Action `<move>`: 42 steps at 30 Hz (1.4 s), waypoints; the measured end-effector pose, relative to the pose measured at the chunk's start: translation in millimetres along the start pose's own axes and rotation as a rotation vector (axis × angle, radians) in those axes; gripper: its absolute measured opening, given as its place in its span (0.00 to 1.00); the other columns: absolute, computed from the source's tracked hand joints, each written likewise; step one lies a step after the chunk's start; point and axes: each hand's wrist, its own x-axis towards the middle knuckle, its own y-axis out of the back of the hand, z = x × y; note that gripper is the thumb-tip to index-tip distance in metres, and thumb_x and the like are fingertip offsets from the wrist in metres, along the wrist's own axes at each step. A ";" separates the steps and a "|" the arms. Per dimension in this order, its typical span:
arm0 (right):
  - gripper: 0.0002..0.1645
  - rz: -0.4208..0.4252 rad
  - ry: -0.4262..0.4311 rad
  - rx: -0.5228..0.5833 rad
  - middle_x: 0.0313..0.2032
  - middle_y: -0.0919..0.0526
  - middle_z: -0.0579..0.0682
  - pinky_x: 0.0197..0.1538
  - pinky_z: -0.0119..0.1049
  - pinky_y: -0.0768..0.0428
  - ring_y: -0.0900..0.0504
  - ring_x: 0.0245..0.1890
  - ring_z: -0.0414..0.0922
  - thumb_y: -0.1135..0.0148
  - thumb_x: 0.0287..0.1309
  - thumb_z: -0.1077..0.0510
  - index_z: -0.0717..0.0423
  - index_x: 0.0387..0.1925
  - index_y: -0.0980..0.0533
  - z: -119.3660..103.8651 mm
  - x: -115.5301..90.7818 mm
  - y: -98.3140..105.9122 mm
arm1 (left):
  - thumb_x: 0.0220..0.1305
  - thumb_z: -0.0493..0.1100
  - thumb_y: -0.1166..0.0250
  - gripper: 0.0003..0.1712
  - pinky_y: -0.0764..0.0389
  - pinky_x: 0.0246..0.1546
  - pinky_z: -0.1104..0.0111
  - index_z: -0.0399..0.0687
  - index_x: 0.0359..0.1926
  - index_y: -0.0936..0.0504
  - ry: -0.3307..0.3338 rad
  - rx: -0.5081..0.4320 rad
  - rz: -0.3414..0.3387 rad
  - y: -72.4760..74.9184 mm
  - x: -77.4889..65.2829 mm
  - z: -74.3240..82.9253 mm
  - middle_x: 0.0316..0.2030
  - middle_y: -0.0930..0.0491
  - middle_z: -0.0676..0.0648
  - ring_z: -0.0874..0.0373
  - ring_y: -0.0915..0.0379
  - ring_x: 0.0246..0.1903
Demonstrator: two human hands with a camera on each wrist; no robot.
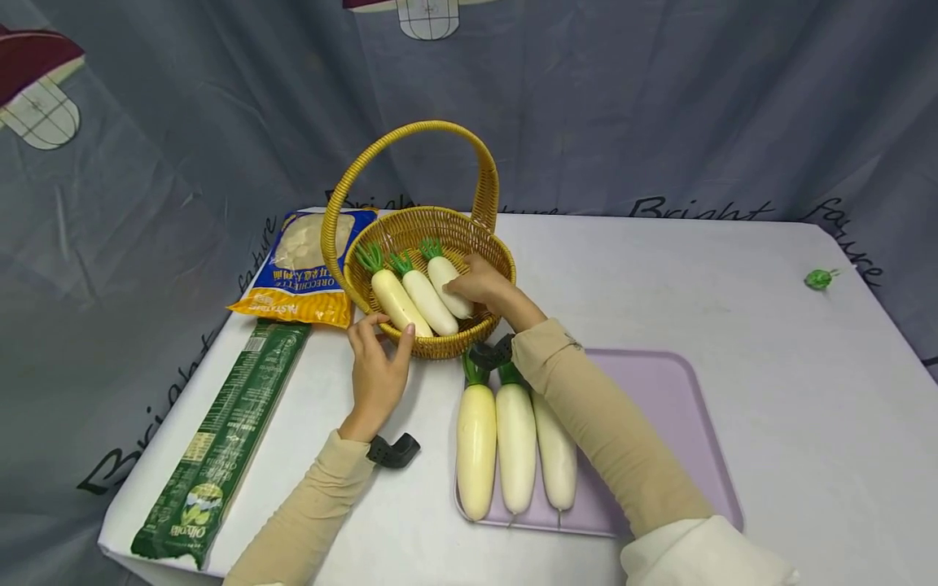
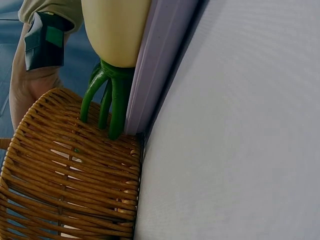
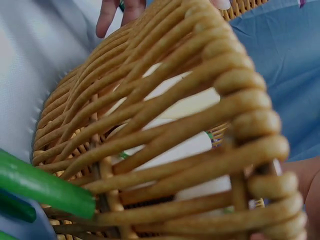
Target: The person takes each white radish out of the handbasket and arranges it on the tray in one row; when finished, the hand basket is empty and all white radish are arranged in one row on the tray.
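Observation:
A yellow wicker basket (image 1: 440,348) with a tall arched handle holds three white radishes with green tops, lying side by side. Inside it, my right hand (image 1: 487,285) grips the rightmost radish (image 1: 449,286), its thumb along the side. My left hand (image 1: 377,374) holds the basket's near-left rim, with the thumb up at the edge; in the right wrist view its fingers (image 3: 116,16) show against the outer wall. Beneath my right forearm, three larger white radishes (image 1: 515,456) lie on a light purple tray (image 1: 663,407), tops toward the basket.
Left of the basket lies a blue and yellow pasta bag (image 1: 300,273), with a long green pasta packet (image 1: 227,439) in front of it. A small green item (image 1: 819,279) sits far right on the white table (image 1: 733,285). Grey cloth (image 1: 586,106) hangs behind.

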 end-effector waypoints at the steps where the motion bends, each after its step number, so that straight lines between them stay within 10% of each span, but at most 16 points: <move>1: 0.44 -0.003 0.003 0.009 0.66 0.47 0.56 0.52 0.43 0.27 0.31 0.56 0.51 0.43 0.56 0.55 0.53 0.68 0.54 0.1 -0.1 0.1 | 0.61 0.59 0.46 0.25 0.29 0.35 0.60 0.48 0.49 0.39 -0.002 0.001 0.003 0.0 -0.1 -0.1 0.48 0.42 0.40 0.46 0.32 0.41; 21: 0.28 -0.108 0.047 0.218 0.54 0.29 0.53 0.42 0.41 0.21 0.22 0.37 0.45 0.44 0.58 0.53 0.42 0.61 0.37 5.8 3.3 7.9 | 0.61 0.58 0.46 0.25 0.29 0.34 0.59 0.48 0.50 0.40 0.000 0.007 -0.002 0.0 -0.1 0.5 0.48 0.42 0.39 0.46 0.32 0.41; 42: 0.24 -0.317 0.012 0.508 0.62 0.40 0.53 0.58 0.47 0.31 0.32 0.50 0.49 0.52 0.64 0.58 0.48 0.62 0.37 5.3 5.1 18.0 | 0.61 0.59 0.46 0.25 0.28 0.35 0.59 0.48 0.50 0.40 -0.006 -0.004 -0.005 0.6 -0.7 0.0 0.48 0.43 0.40 0.46 0.31 0.43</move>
